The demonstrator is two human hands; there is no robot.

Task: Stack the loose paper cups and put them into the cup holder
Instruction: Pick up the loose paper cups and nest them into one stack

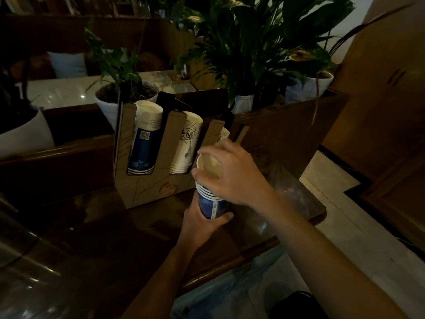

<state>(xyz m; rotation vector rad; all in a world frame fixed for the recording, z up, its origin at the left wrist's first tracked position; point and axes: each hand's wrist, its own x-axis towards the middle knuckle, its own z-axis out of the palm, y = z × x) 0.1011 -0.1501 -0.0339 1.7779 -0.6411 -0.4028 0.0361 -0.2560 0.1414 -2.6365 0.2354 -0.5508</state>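
A stack of blue paper cups (212, 204) stands upright above the dark table, just in front of the cup holder. My left hand (202, 223) grips the bottom of that stack from below. My right hand (232, 171) comes from above and closes its fingers around the rim of the top cup (210, 166), whose open mouth faces up. The brown cardboard cup holder (147, 180) stands behind, with a blue cup stack (145, 139) in its left slot, a white printed stack (187, 143) in the middle slot and another stack (224, 133) partly hidden by my right hand.
The dark glossy wooden table (92, 226) ends in a rounded edge at the right, with pale floor (345, 217) beyond. White pots with leafy plants (110, 102) stand on a ledge behind the holder. A wooden wall panel (379, 88) rises at the right.
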